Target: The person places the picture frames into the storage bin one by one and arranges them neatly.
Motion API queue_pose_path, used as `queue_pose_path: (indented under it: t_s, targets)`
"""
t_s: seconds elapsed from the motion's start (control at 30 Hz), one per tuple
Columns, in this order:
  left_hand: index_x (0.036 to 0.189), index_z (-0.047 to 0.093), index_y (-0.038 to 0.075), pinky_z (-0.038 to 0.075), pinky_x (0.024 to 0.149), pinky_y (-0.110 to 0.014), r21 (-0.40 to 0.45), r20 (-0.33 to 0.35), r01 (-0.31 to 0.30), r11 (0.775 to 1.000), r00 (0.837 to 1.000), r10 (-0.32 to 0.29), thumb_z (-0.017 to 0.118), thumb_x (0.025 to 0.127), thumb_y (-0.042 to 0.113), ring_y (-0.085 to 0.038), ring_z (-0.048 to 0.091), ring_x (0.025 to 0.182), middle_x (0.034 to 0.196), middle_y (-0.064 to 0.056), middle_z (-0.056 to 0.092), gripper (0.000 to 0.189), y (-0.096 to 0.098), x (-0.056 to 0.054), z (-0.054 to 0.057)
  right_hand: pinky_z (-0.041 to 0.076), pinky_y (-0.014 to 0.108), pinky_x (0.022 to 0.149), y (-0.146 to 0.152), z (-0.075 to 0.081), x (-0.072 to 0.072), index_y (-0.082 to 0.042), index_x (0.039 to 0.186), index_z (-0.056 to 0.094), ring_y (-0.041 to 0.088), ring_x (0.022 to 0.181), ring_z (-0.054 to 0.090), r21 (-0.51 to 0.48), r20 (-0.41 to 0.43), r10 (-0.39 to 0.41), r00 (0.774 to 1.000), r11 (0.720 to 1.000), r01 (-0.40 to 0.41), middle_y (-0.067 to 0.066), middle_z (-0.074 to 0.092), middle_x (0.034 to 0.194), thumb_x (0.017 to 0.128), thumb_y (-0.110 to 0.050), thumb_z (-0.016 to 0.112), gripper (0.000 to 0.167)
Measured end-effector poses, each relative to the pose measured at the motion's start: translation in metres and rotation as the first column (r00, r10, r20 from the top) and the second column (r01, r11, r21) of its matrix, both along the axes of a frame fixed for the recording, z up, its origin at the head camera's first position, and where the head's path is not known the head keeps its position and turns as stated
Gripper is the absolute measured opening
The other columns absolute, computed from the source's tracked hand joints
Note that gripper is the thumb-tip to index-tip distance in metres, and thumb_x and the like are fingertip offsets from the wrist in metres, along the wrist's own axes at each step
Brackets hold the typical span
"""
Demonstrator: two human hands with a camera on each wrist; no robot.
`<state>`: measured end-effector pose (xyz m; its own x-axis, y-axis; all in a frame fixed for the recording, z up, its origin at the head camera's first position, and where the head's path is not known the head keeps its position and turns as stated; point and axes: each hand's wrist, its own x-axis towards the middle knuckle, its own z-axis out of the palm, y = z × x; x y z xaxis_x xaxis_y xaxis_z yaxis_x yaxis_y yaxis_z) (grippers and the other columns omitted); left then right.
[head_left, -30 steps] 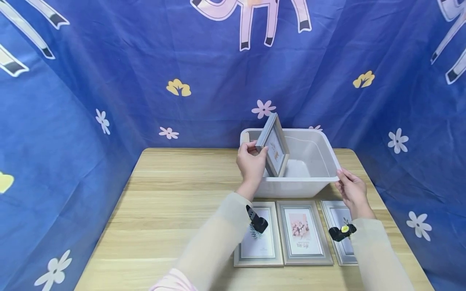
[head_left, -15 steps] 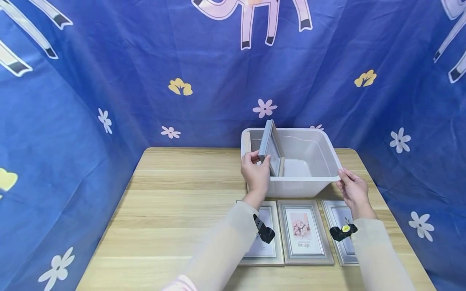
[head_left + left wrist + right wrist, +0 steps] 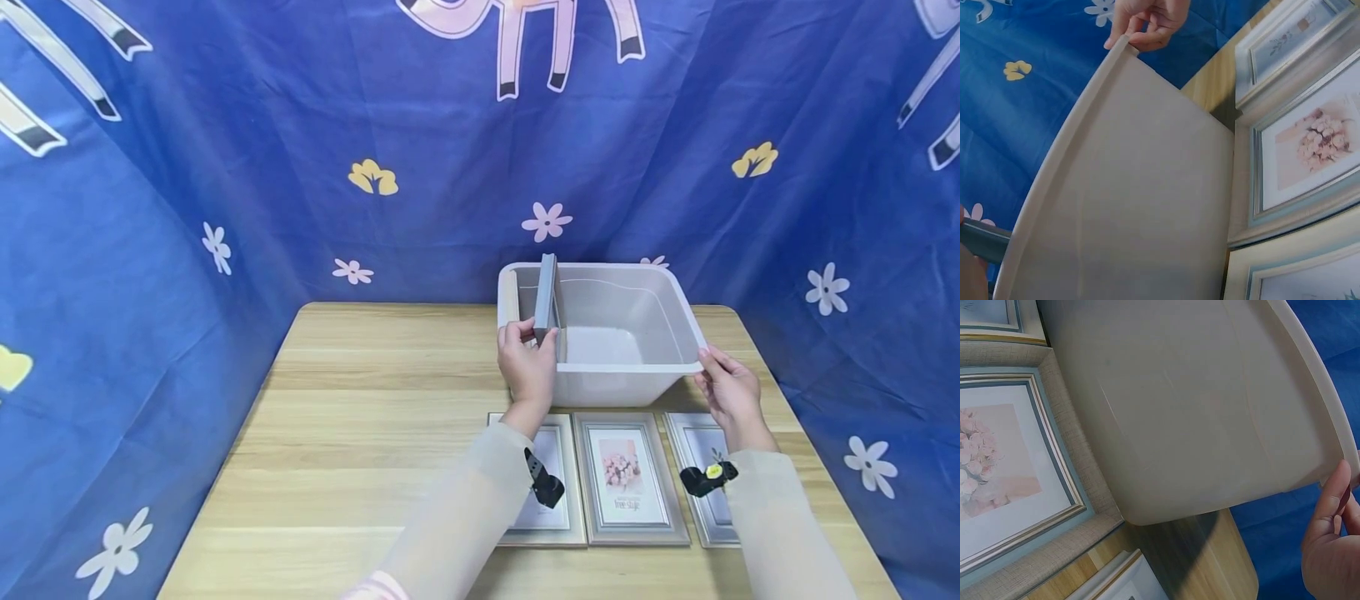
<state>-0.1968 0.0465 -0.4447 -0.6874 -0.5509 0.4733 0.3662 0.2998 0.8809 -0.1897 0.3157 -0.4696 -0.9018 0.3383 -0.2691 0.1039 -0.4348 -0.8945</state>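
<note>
A white plastic bin point(image 3: 615, 387) stands at the back right of the table. My left hand point(image 3: 527, 362) pinches the near edge of a grey picture frame point(image 3: 547, 292) between thumb and fingers. That frame is on edge, partly inside the bin, its top above the rim; whether it touches the floor is hidden. Another, pale frame point(image 3: 512, 297) stands against the bin's left wall. At the bin's front right corner, my right hand point(image 3: 729, 392) grips the rim, thumb on top; the right wrist view shows this hand point(image 3: 1334, 544) at the rim too.
Three picture frames lie face up before the bin: a left one point(image 3: 573, 525) partly under my left arm, a middle one point(image 3: 675, 508) with pink flowers, and a right one point(image 3: 701, 500) partly under my right arm. Blue printed cloth point(image 3: 450, 167) surrounds the wooden table point(image 3: 337, 417).
My left hand has lowered the grey frame into the bin and turned it, from its picture showing to almost edge-on. My right hand keeps its grip on the rim.
</note>
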Motion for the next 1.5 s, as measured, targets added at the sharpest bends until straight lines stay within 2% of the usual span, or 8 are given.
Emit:
queue_pose_path:
  t_s: [0.2,0.63,0.83,1.03,1.27,1.5]
  targets:
    - [0.091,0.062,0.001,0.055,0.065,-0.019,-0.034,-0.023,-0.007,0.999,1.000,0.006,0.083,0.069,0.001,-0.022,0.062,0.081,0.091,-0.010,0.055,0.030,0.000,0.002,-0.003,0.052,0.015,0.054,-0.002,0.000,0.000,-0.020,0.086,0.072,0.006,0.060,0.058,-0.007,-0.015,0.000,1.000,1.000,0.000,0.001,0.064,0.076,0.085,-0.012,0.071,0.007]
    - [0.093,0.061,0.001,0.054,0.069,-0.018,-0.021,0.057,-0.036,0.999,0.998,0.037,0.082,0.070,0.004,-0.021,0.062,0.084,0.093,-0.009,0.052,0.031,0.003,0.006,-0.007,0.052,0.015,0.053,0.000,-0.002,-0.001,-0.018,0.086,0.073,0.007,0.059,0.059,-0.024,-0.029,0.004,1.000,1.000,-0.005,0.002,0.065,0.076,0.084,-0.011,0.072,0.008]
    - [0.093,0.062,0.004,0.052,0.073,-0.025,-0.109,0.060,-0.098,0.989,0.993,0.105,0.084,0.069,0.009,-0.020,0.061,0.082,0.091,-0.007,0.053,0.033,0.004,0.006,-0.009,0.053,0.016,0.057,0.000,-0.002,0.000,-0.018,0.089,0.073,0.007,0.061,0.059,-0.028,-0.031,0.011,0.999,1.000,-0.011,0.002,0.065,0.078,0.084,-0.012,0.072,0.008]
    - [0.091,0.063,0.006,0.038,0.075,-0.039,-0.182,0.050,-0.168,0.969,0.983,0.179,0.086,0.065,0.012,-0.021,0.059,0.077,0.085,-0.005,0.057,0.035,0.003,0.005,-0.012,0.053,0.016,0.057,0.000,-0.001,0.000,-0.018,0.088,0.073,0.006,0.061,0.060,-0.033,-0.034,0.007,0.999,0.999,-0.008,0.002,0.066,0.078,0.084,-0.011,0.072,0.008]
    - [0.088,0.064,0.011,0.034,0.072,-0.040,-0.230,0.043,-0.253,0.940,0.962,0.270,0.089,0.061,0.017,-0.020,0.057,0.073,0.079,-0.002,0.057,0.036,0.001,0.003,-0.016,0.053,0.015,0.054,0.000,-0.001,-0.001,-0.018,0.088,0.073,0.007,0.059,0.060,-0.030,-0.028,0.005,1.000,1.000,-0.006,0.002,0.065,0.076,0.084,-0.011,0.072,0.008]
    - [0.086,0.065,0.013,0.034,0.073,-0.040,-0.232,0.072,-0.273,0.933,0.952,0.297,0.090,0.060,0.017,-0.020,0.056,0.077,0.078,0.000,0.059,0.036,-0.001,0.003,-0.019,0.052,0.016,0.052,0.000,0.000,0.000,-0.017,0.089,0.073,0.008,0.059,0.059,-0.021,-0.021,0.004,1.000,1.000,-0.004,0.002,0.064,0.074,0.083,-0.012,0.073,0.007]
